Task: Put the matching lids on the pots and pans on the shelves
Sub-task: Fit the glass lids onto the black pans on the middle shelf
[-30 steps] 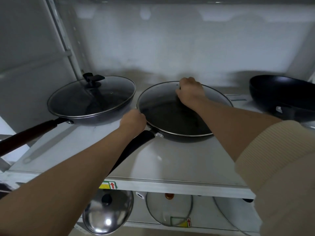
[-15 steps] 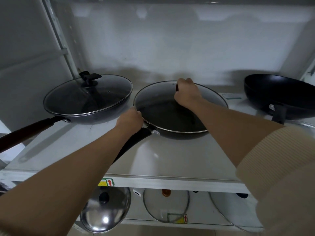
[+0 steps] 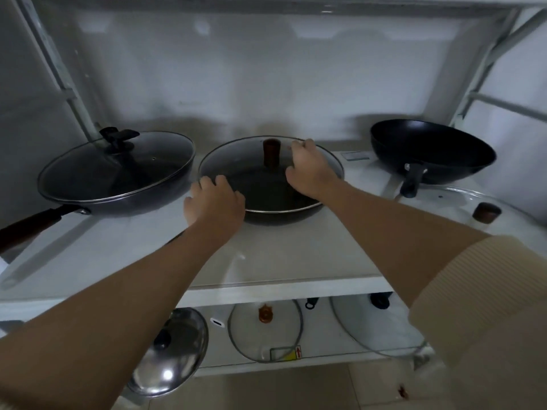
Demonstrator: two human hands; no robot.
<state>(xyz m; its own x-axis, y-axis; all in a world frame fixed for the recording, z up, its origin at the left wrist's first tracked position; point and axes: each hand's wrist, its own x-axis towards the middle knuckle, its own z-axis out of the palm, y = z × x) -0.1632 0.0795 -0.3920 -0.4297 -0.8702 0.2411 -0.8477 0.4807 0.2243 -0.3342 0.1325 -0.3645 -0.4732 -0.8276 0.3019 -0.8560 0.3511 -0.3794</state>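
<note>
A dark pan (image 3: 275, 213) stands mid-shelf with a glass lid (image 3: 236, 161) seated on it, its brown knob (image 3: 271, 152) upright and free. My right hand (image 3: 310, 170) lies on the lid just right of the knob, fingers apart, holding nothing. At the pan's left rim my left hand (image 3: 214, 199) rests with loosely bent fingers; the pan's handle is hidden under my forearm. To the left, another pan (image 3: 118, 199) wears a glass lid with a black knob (image 3: 118, 137). A black wok (image 3: 432, 152) at the right has no lid.
A glass lid with a brown knob (image 3: 487, 213) lies on the shelf in front of the wok. On the lower shelf sit a steel lid (image 3: 174, 353), a small glass lid (image 3: 266, 332) and a large glass lid (image 3: 376, 332). The left pan's handle (image 3: 29, 226) sticks out past the shelf edge.
My right hand has let go of the lid's knob and slid to its right. My left hand has left the pan's handle and moved up to the rim.
</note>
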